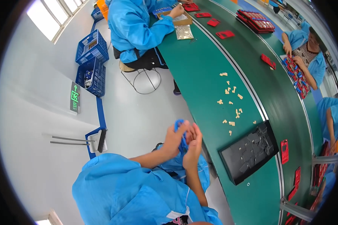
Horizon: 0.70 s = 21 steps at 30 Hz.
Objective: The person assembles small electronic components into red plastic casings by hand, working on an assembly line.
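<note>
Above my lap, just off the table's near edge, my two hands are close together around a thin blue piece [183,144]; its exact kind is hidden by the fingers. My left hand [172,141] grips it from the left, fingers curled. Cupped against its other side is my right hand [192,150], with the fingers bent and pointing up. On the green table to the right lies a black tray [234,174] with several thin black pieces [255,148] in it. Small tan pieces [232,123], many L-shaped, lie scattered beyond the tray.
Red phone-shaped cases [284,151] lie along the green conveyor [259,67], with a stack of red trays [255,20] farther up. A co-worker in blue [135,30] sits at the far left of the table beside a stool [141,80]. Blue crates [92,47] stand by the wall.
</note>
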Motion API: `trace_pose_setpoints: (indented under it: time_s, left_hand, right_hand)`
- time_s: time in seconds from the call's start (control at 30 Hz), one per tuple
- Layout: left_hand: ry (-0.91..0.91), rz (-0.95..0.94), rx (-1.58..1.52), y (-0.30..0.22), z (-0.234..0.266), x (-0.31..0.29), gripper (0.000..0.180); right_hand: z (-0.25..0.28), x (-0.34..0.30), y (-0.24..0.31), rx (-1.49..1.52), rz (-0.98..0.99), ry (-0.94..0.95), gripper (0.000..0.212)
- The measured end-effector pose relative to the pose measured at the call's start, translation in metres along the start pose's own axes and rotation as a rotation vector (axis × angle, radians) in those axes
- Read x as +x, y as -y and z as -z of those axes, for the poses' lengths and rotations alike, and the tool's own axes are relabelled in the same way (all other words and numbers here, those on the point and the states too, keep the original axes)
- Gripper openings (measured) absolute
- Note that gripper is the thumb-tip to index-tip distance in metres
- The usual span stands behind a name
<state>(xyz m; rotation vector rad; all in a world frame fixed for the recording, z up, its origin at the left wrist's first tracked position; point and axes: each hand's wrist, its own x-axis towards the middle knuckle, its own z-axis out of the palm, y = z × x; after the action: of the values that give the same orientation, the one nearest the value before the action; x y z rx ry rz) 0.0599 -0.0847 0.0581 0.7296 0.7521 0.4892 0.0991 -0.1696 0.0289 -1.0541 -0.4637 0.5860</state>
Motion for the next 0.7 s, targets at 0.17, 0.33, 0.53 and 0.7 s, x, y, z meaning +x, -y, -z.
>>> trace_pose_setpoints:
  time_s: [0.17,0.33,0.53,0.7]
  left_hand:
    - [0.174,0.218,-0.451,-0.046,-0.010,0.005,0.034]
    - [0.233,0.041,-0.124,-0.039,0.008,0.023,0.026]
    - [0.276,0.144,-0.083,-0.005,0.010,0.007,0.021]
    - [0.290,0.144,-0.206,-0.012,0.006,-0.005,0.018]
  right_hand:
    - [0.015,-0.013,-0.002,-0.298,-0.039,0.025,0.065]
    - [0.013,-0.006,0.016,-0.418,0.099,-0.190,0.022]
    - [0.003,0.010,0.019,-0.599,0.477,-0.159,0.014]
    - [-0.001,0.016,0.005,-0.894,0.473,-0.098,0.067]
